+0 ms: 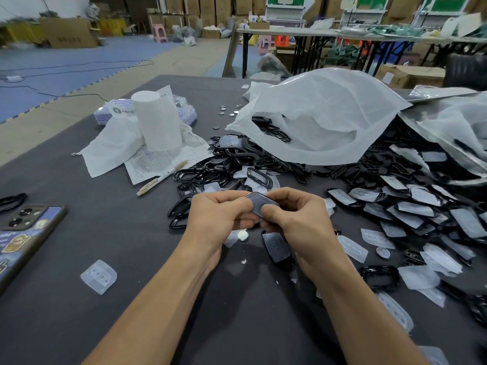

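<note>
The phone (25, 234) is cut off at the left edge, and fingers (272, 210) hide most of the dark shell (259, 201) (its underside unseen).

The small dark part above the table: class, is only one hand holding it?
No, the left hand and the right hand both grip the dark part, one at each side.

You sit at a dark grey table (79, 259) in a warehouse room. Beyond it the floor is blue foam matting (66, 48) beside a beige strip (184, 56), and a black cable (79, 65) trails across the blue. Stacked cardboard boxes (210, 6) line the far wall. Long folding tables (290, 32) on black legs stand ahead to your right, and a pink stool (159, 32) sits by the boxes.
</note>
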{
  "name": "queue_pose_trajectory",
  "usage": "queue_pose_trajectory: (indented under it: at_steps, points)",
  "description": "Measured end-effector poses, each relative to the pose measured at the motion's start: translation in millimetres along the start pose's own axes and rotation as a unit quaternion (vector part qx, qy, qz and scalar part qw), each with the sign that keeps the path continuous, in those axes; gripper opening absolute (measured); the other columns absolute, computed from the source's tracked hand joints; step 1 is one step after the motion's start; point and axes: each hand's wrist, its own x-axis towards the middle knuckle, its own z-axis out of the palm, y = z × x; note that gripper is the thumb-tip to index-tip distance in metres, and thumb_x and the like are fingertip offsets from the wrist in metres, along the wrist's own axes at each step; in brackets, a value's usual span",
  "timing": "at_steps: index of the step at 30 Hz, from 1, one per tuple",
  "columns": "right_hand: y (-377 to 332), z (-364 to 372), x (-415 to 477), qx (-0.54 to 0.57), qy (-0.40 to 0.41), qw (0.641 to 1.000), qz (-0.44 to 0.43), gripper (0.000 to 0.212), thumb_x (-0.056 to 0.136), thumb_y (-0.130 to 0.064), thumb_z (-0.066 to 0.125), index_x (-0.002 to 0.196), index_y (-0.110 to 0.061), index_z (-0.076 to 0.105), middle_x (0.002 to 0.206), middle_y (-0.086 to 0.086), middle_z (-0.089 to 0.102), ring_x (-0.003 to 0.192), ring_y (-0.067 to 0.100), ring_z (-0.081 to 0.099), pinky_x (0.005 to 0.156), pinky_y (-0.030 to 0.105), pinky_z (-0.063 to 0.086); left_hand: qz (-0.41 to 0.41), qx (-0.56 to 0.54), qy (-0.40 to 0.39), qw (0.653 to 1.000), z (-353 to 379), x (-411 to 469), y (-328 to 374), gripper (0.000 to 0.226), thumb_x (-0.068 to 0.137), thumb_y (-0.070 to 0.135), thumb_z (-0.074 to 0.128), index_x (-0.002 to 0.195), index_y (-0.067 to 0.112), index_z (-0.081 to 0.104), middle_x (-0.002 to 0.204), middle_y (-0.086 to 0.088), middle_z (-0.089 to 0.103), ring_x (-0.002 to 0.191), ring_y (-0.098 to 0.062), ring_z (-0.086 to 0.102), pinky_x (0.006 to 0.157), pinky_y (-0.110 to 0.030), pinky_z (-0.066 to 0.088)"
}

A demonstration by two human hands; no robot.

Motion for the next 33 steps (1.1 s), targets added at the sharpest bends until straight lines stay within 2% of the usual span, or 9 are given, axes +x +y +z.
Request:
queue_pose_trajectory:
  at_steps: [3,7,10,15,20,23,26,30,33]
  points:
    - [1.5,1.2,1.1,0.000,0.022,1.000,0.011,0.031,0.091,0.001,0.071,0.073,-0.022,0.079,0.072,0.009,0.073,0.060,0.022,0.065,0.056,0.028,0.055,0.001,0.004,0.005,1.000,0.1,0.0,-0.1,0.034,0.085,-0.008,0.068,0.069,0.018,0.084,0.069,-0.014,0.076,0.056,-0.015,0.071,0.056,-0.023,0.058]
    - [4.2,1.5,2.6,-0.016,0.049,0.999,0.003,0.029,0.090,0.002,0.072,0.073,-0.020,0.079,0.068,0.009,0.074,0.057,0.023,0.066,0.054,0.029,0.053,0.021,0.027,-0.005,0.999,0.7,0.0,-2.1,0.015,0.085,-0.004,0.072,0.090,0.006,0.082,0.078,-0.018,0.078,0.064,-0.021,0.069,0.064,-0.027,0.061]
    - [3.7,2.0,1.7,-0.023,0.046,0.999,-0.003,0.025,0.087,0.004,0.073,0.073,-0.016,0.079,0.068,0.013,0.075,0.055,0.023,0.065,0.051,0.027,0.052,0.071,0.066,-0.013,0.995,1.1,-1.8,-2.0,0.015,0.086,0.005,0.080,0.081,0.018,0.085,0.076,-0.009,0.079,0.059,-0.014,0.068,0.058,-0.020,0.056]
    - [2.7,3.6,-0.6,-0.051,0.037,0.998,-0.028,0.030,0.088,0.003,0.072,0.071,-0.020,0.080,0.066,0.008,0.074,0.053,0.019,0.065,0.051,0.026,0.051,0.111,0.100,0.015,0.989,0.7,0.8,-3.7,0.016,0.084,0.006,0.081,0.076,0.020,0.085,0.066,-0.009,0.076,0.048,-0.010,0.061,0.050,-0.020,0.050]
    - [2.3,5.1,-2.3,-0.077,0.034,0.995,-0.061,0.022,0.090,-0.015,0.067,0.075,-0.024,0.081,0.066,0.003,0.073,0.057,0.018,0.068,0.058,0.030,0.054,0.113,0.086,0.033,0.989,2.4,2.3,-4.8,0.020,0.084,0.006,0.080,0.072,0.023,0.084,0.064,-0.009,0.075,0.045,-0.012,0.061,0.048,-0.020,0.049]
    - [3.1,5.1,-2.0,-0.084,0.034,0.994,-0.061,0.027,0.091,-0.006,0.067,0.078,-0.025,0.082,0.069,0.003,0.075,0.058,0.018,0.069,0.058,0.029,0.054,0.117,0.083,0.040,0.989,3.5,1.9,-6.3,0.023,0.083,0.007,0.080,0.071,0.026,0.084,0.065,-0.009,0.075,0.047,-0.014,0.063,0.048,-0.020,0.049]
    - [2.2,3.5,-0.8,-0.051,0.030,0.997,-0.049,0.031,0.096,0.002,0.062,0.081,-0.017,0.081,0.072,0.009,0.076,0.056,0.021,0.069,0.055,0.029,0.054,0.123,0.065,0.048,0.989,4.7,1.4,-6.7,0.023,0.084,0.005,0.078,0.071,0.024,0.084,0.065,-0.010,0.075,0.046,-0.014,0.061,0.048,-0.021,0.048]
    - [1.9,3.2,-1.0,-0.011,0.024,0.999,-0.039,0.036,0.101,0.007,0.050,0.095,-0.013,0.079,0.075,0.014,0.076,0.054,0.027,0.068,0.054,0.028,0.057,0.125,0.044,0.050,0.990,4.6,1.7,-6.9,0.024,0.085,0.003,0.076,0.072,0.022,0.084,0.066,-0.008,0.076,0.046,-0.015,0.062,0.048,-0.020,0.049]
    - [3.1,3.0,-0.9,-0.009,0.033,0.999,-0.039,0.028,0.099,0.003,0.057,0.095,-0.014,0.079,0.079,0.012,0.077,0.055,0.026,0.070,0.055,0.027,0.057,0.128,0.046,0.048,0.989,5.3,1.1,-7.8,0.026,0.087,0.004,0.075,0.073,0.024,0.084,0.066,-0.007,0.076,0.048,-0.020,0.069,0.050,-0.025,0.054]
